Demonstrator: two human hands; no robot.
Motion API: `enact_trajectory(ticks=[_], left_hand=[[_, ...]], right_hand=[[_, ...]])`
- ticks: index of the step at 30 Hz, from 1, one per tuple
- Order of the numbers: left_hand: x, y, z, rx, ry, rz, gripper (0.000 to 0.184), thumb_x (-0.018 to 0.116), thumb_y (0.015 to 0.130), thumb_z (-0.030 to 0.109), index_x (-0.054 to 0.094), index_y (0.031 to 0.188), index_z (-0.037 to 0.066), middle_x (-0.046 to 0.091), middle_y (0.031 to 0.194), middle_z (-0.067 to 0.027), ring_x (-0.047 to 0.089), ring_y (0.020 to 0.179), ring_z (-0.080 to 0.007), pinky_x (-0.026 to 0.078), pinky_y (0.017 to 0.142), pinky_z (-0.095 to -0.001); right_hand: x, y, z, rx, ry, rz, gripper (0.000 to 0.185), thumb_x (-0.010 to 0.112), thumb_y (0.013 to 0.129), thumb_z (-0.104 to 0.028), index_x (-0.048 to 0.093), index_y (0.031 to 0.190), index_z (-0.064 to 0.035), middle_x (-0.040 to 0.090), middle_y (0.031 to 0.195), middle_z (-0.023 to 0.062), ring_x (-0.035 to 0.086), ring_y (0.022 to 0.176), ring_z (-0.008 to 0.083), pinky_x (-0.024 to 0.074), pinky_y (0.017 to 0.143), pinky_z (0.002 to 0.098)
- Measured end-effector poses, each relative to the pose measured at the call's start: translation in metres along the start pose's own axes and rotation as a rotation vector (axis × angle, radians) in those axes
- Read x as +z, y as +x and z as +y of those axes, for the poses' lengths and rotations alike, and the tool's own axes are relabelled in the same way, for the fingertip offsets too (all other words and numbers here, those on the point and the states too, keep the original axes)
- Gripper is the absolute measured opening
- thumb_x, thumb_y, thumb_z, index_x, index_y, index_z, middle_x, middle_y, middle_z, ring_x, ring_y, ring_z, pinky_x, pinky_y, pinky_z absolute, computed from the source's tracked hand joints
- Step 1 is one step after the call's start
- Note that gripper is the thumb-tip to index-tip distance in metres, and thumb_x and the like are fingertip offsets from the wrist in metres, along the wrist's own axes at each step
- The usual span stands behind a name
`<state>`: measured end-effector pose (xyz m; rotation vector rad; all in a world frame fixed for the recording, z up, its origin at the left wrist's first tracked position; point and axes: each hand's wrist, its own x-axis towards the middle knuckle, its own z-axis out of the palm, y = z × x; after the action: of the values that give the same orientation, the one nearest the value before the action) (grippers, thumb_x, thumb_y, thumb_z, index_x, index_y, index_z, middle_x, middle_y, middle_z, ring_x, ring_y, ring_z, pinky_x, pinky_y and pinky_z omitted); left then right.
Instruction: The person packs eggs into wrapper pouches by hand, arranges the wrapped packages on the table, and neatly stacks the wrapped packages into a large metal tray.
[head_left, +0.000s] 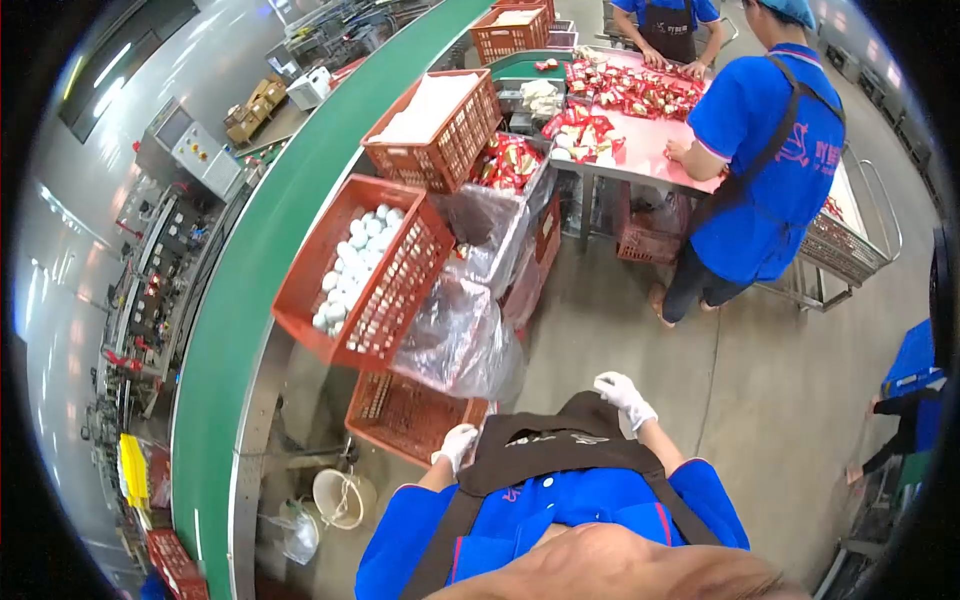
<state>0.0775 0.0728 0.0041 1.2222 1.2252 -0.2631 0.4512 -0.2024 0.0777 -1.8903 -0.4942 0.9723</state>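
Note:
My left hand [455, 447], in a white glove, hangs loosely curled beside my dark apron [545, 455]. It is close to the near corner of a low reddish-brown crate [405, 412], and nothing shows in it; its fingertips are partly hidden. On the other side of the apron, my right hand [624, 398], gloved in white too, is held out over the floor with its fingers loosely bent and no object in it. Ahead and to the left, a tilted crate [420, 270] contains many white, egg-shaped items [362, 262]. Clear plastic bags [455, 330] hang beside it.
A green conveyor belt [235, 270] runs along my left. Red packets [650, 92] cover a pink-topped table [645, 150], where two co-workers in blue shirts [775, 150] stand. Another crate [435, 130] has a white lining. A white bucket [343, 497] sits low by the conveyor.

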Motion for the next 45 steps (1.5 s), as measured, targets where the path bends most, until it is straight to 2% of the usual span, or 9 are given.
enact_trajectory(ticks=[4, 9, 18, 28, 34, 36, 40, 42, 45], left_hand=[[0.040, 0.045, 0.172, 0.604, 0.416, 0.119, 0.044, 0.065, 0.093, 0.027, 0.062, 0.129, 0.002, 0.067, 0.122, -0.0133, 0.062, 0.115, -0.0227, 0.047, 0.099, -0.0327], [0.102, 0.107, 0.309, 0.583, 0.096, 0.028, 0.043, 0.065, 0.095, 0.026, 0.061, 0.131, 0.003, 0.067, 0.120, -0.0109, 0.060, 0.112, -0.0184, 0.045, 0.101, -0.0311], [0.152, 0.182, 0.507, 0.498, 0.107, -0.113, 0.046, 0.065, 0.095, 0.024, 0.057, 0.137, 0.008, 0.069, 0.123, -0.0149, 0.064, 0.117, -0.0212, 0.048, 0.101, -0.0344], [0.183, 0.268, 0.679, 0.540, -0.182, -0.264, 0.044, 0.064, 0.098, 0.024, 0.056, 0.135, 0.003, 0.064, 0.109, -0.0036, 0.057, 0.102, -0.0122, 0.046, 0.094, -0.0289], [0.219, 0.320, 0.736, 0.081, -0.544, -0.650, 0.044, 0.061, 0.098, 0.044, 0.060, 0.128, 0.012, 0.068, 0.111, -0.0052, 0.065, 0.097, -0.0159, 0.050, 0.089, -0.0329], [0.244, 0.336, 0.738, 0.472, -0.564, -0.484, 0.031, 0.065, 0.097, 0.033, 0.065, 0.117, 0.009, 0.069, 0.103, -0.0018, 0.065, 0.085, -0.0118, 0.054, 0.076, -0.0288], [0.236, 0.331, 0.738, 0.320, -0.377, -0.347, 0.024, 0.068, 0.095, 0.025, 0.067, 0.108, 0.006, 0.066, 0.089, 0.0002, 0.060, 0.072, -0.0069, 0.052, 0.065, -0.0241], [0.226, 0.327, 0.740, 0.288, -0.423, -0.354, 0.023, 0.069, 0.093, 0.022, 0.065, 0.109, 0.006, 0.067, 0.090, -0.0025, 0.060, 0.064, -0.0086, 0.051, 0.055, -0.0235], [0.217, 0.316, 0.758, 0.287, -0.470, -0.312, 0.027, 0.067, 0.095, 0.022, 0.062, 0.118, 0.008, 0.067, 0.091, -0.0027, 0.060, 0.062, -0.0088, 0.051, 0.053, -0.0245]], right_hand=[[-0.079, 0.125, -0.082, -0.313, -0.216, 0.198, 0.031, 0.068, 0.088, -0.030, 0.070, 0.104, -0.0030, 0.071, 0.107, 0.0148, 0.067, 0.101, 0.0298, 0.0525, 0.089, 0.0394], [-0.174, 0.324, -0.195, -0.423, -0.056, 0.455, 0.031, 0.068, 0.091, -0.024, 0.069, 0.114, -0.0027, 0.071, 0.110, 0.0136, 0.067, 0.104, 0.0238, 0.0506, 0.093, 0.0356], [-0.209, 0.574, -0.260, -0.680, -0.955, 0.536, 0.026, 0.072, 0.083, -0.031, 0.067, 0.094, -0.0082, 0.068, 0.087, 0.0132, 0.066, 0.082, 0.0302, 0.0489, 0.076, 0.0468], [-0.229, 0.578, -0.252, -0.402, -0.580, 0.542, 0.017, 0.069, 0.083, -0.021, 0.065, 0.083, -0.0039, 0.062, 0.077, 0.0155, 0.063, 0.077, 0.0315, 0.0494, 0.075, 0.0451], [-0.199, 0.541, -0.282, -0.184, -0.368, 0.403, 0.024, 0.067, 0.087, -0.025, 0.065, 0.086, -0.0010, 0.065, 0.081, 0.0191, 0.064, 0.073, 0.0311, 0.0505, 0.068, 0.0396], [-0.186, 0.514, -0.307, -0.157, -0.420, 0.145, 0.024, 0.069, 0.086, -0.025, 0.068, 0.090, -0.0014, 0.067, 0.087, 0.0180, 0.065, 0.077, 0.0299, 0.0518, 0.073, 0.0385], [-0.230, 0.528, -0.272, -0.040, 0.037, 0.335, 0.040, 0.078, 0.081, -0.030, 0.070, 0.112, -0.0052, 0.071, 0.097, 0.0152, 0.066, 0.093, 0.0293, 0.0525, 0.085, 0.0415], [-0.257, 0.555, -0.258, -0.332, -0.443, 0.719, 0.046, 0.081, 0.078, -0.032, 0.067, 0.112, -0.0034, 0.069, 0.096, 0.0172, 0.066, 0.093, 0.0302, 0.0529, 0.082, 0.0442], [-0.258, 0.599, -0.261, -0.318, -0.773, 0.574, 0.043, 0.081, 0.078, -0.030, 0.066, 0.107, -0.0025, 0.067, 0.094, 0.0183, 0.067, 0.089, 0.0333, 0.0526, 0.080, 0.0463]])
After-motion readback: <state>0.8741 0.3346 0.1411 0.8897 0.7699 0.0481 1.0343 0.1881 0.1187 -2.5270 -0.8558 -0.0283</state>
